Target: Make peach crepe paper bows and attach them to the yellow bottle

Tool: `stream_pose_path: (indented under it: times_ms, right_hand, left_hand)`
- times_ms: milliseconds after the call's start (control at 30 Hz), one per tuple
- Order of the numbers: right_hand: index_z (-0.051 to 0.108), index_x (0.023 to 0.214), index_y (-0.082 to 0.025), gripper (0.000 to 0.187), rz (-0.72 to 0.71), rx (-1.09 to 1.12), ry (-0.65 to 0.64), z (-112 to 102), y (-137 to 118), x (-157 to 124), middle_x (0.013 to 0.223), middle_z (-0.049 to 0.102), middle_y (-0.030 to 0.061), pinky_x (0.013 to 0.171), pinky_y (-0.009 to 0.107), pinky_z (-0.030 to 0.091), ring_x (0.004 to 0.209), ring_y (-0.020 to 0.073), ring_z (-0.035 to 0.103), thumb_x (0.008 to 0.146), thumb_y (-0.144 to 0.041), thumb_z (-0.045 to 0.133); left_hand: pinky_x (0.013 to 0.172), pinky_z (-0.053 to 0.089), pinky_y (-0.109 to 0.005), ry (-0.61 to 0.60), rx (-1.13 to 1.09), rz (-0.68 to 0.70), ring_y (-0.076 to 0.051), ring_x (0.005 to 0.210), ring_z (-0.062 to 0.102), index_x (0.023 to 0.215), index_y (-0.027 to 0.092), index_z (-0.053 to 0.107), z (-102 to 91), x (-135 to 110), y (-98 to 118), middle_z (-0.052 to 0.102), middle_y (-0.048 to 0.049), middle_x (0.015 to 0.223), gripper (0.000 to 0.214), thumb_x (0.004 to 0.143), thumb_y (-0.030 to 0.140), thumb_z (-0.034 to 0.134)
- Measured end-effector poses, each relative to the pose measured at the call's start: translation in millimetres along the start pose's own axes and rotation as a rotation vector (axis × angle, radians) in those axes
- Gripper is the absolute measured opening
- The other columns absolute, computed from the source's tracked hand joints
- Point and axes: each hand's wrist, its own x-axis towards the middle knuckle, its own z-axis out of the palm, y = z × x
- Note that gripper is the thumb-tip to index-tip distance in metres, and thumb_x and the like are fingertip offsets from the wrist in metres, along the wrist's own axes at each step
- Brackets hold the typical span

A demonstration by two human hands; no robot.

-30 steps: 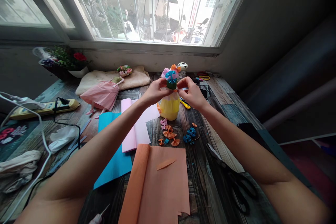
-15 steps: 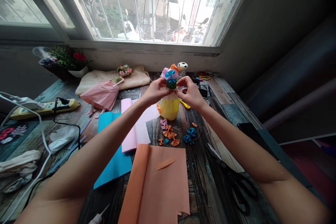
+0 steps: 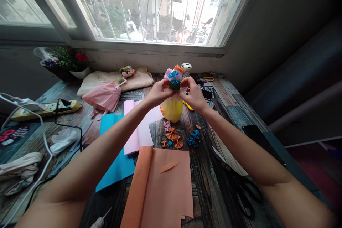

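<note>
1. The green block (image 3: 174,86), topped with paper flowers (image 3: 174,77), sits directly between the fingertips of the left hand (image 3: 158,93) and the right hand (image 3: 194,93), raised well ahead of the person.
2. The left fingers appear to pinch the block at its left edge, with the thumb running along underneath. The right index finger bows round with its tip by the right edge, the thumb lower down; whether the right fingertips press on the block or only sit beside it, one cannot tell.
3. The block stands upright, its long axis running up from the fingers into the flowers: blue facing the person, pink to the left, orange at the top.
4. The left hand seems nearer, since its thumb reaches under the block; the right stays at the side.
5. Just below the fingers stands the yellow vessel (image 3: 172,110), upright. Its upper part is partly hidden by the hands, so whether the block touches it is unclear.
6. Nearer the person than the fingers, orange paper bows (image 3: 171,134) lie below the vessel, with blue paper bows (image 3: 193,137) to their right.
</note>
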Motion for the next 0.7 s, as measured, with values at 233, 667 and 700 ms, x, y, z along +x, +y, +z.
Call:
stream_pose_path:
  times_ms: [233,667,700]
  right_hand:
    - [0.045,0.092,-0.022,0.027,0.005,0.045,0.017,0.9,0.7,-1.5,0.094,0.061,0.004,0.075,0.033,0.047,0.087,0.0192,0.061,0.076,-0.028,0.066]
    - [0.051,0.104,-0.021,0.026,0.07,0.17,-0.032,-5.1,3.7,-7.4,0.104,0.063,0.0079,0.071,0.033,0.05,0.098,0.0221,0.061,0.081,-0.029,0.06]
    - [0.052,0.104,-0.021,0.024,0.073,0.184,-0.031,-5.5,3.7,-7.5,0.104,0.063,0.008,0.071,0.032,0.05,0.098,0.022,0.061,0.082,-0.03,0.059]
  left_hand:
    - [0.091,0.047,-0.039,0.005,-0.003,-0.002,-0.027,0.103,0.063,0.098,0.01,0.065,-0.1,0.2,-0.4,0.07,-0.0132,0.103,0.04,0.068,0.035,0.076]
    - [0.101,0.043,-0.044,-0.107,-0.127,-0.007,-0.031,0.118,0.057,0.113,0.013,0.062,-6.0,-5.8,6.0,0.068,-0.0138,0.116,0.048,0.076,0.042,0.072]
    - [0.102,0.042,-0.044,-0.115,-0.143,-0.006,-0.03,0.117,0.058,0.114,0.013,0.062,-6.3,-5.7,6.2,0.068,-0.0137,0.115,0.048,0.077,0.042,0.071]
